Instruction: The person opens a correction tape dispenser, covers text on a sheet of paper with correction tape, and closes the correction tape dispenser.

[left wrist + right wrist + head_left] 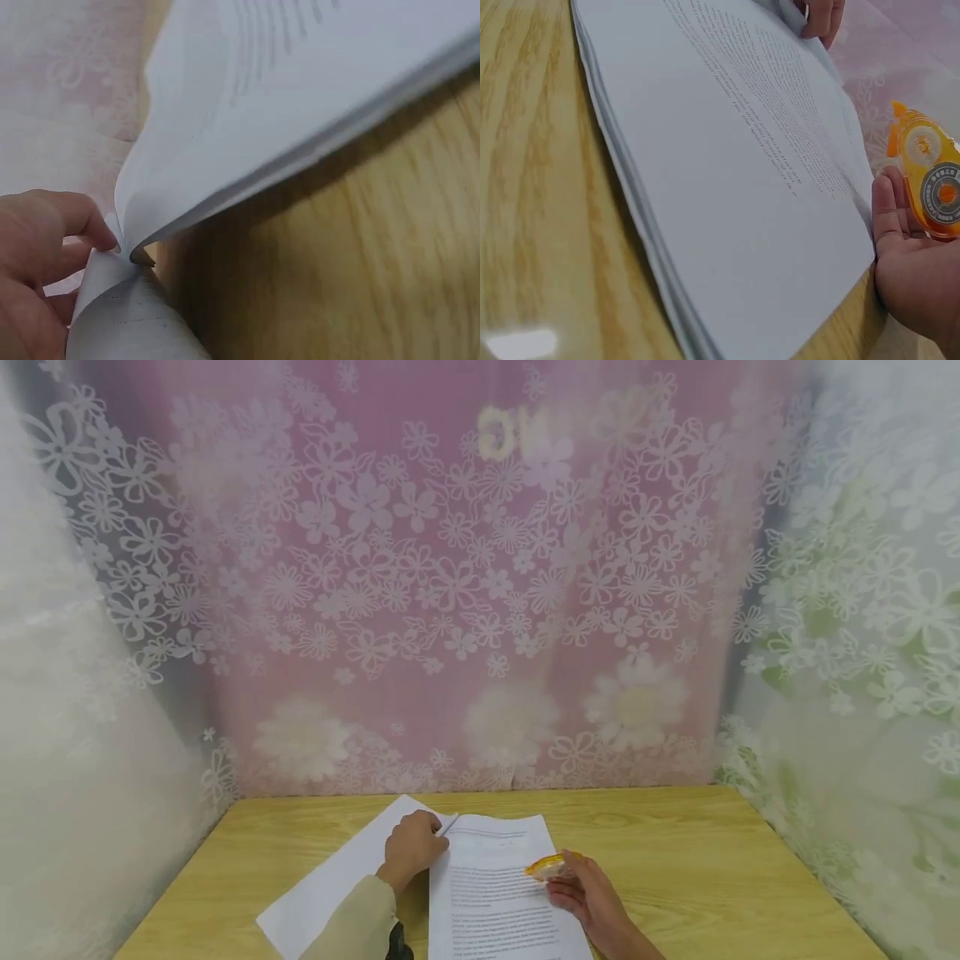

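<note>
Pages (495,897) pinched by the left hand (415,843) at their ten o'clock should lie flat for the tape dispenser (549,866) the right hand (592,897) grips at two.

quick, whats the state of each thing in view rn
Correction tape dispenser, held; cap state unclear
Printed pages, lying text side up, top left corner bent
Turned-over paper, folded out to the left
Left hand, pinching paper near the bent corner
Right hand, holding the correction tape dispenser
Flower-patterned curtain, hanging

Two hands (412,845) (594,900), one tape dispenser (934,176), one paper stack (498,893), one table (712,877)
</note>
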`<state>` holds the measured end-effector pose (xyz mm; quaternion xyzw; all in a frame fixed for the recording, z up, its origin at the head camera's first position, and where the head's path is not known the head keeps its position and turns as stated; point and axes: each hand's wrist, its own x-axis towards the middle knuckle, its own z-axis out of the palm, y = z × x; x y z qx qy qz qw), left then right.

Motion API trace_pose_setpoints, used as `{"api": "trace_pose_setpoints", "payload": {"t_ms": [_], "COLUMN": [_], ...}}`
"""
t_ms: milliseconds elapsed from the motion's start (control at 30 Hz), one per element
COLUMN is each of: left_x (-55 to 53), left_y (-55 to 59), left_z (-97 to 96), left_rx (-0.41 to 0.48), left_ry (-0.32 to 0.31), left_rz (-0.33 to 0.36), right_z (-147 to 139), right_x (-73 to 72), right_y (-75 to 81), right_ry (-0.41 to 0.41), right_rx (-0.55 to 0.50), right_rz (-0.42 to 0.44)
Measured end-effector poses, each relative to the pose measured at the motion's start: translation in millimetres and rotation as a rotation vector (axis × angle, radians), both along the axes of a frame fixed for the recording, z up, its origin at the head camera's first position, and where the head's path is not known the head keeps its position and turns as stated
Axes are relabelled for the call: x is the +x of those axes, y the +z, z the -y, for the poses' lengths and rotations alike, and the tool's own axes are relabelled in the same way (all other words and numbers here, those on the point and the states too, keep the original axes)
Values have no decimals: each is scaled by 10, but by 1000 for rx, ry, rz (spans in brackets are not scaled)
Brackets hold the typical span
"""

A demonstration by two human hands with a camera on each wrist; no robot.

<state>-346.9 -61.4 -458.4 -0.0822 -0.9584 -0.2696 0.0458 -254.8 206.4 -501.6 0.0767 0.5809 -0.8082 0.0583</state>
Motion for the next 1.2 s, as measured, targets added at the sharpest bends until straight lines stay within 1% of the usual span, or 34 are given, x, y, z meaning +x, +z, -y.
{"api": "trace_pose_setpoints", "payload": {"t_ms": [133, 233, 300, 367, 433, 533, 633, 800, 867, 933, 1033, 1200], "left_x": [-15, -4, 18, 44, 78, 122, 160, 197, 207, 218, 241, 286], "left_y": [45, 88, 123, 157, 200, 249, 276, 235, 203, 172, 132, 94], "left_z": [-26, -77, -127, -174, -221, -287, -339, -385, -400, -419, -456, -532], "left_rx": [132, 204, 249, 319, 415, 565, 661, 727, 747, 761, 786, 783], "left_ry": [16, -20, -44, -74, -118, -189, -259, -374, -407, -426, -427, -395], "left_rz": [-26, -55, -59, -52, -25, 39, 103, 180, 196, 198, 213, 230], "right_z": [-16, -25, -41, -54, -78, -110, -130, -126, -117, -111, -113, -141], "right_x": [-2, 1, 10, 27, 43, 71, 79, 76, 80, 87, 95, 107], "right_y": [-1, -6, -9, -11, -18, -24, -28, -30, -30, -30, -29, -38], "right_ry": [-12, -26, -24, -17, -6, 9, 23, 35, 33, 32, 39, 59], "right_rx": [-52, -103, -136, -165, -195, -233, -261, -249, -236, -222, -201, -197], "right_rz": [3, 9, 12, 20, 19, 26, 30, -1, -17, -26, -33, -35]}}
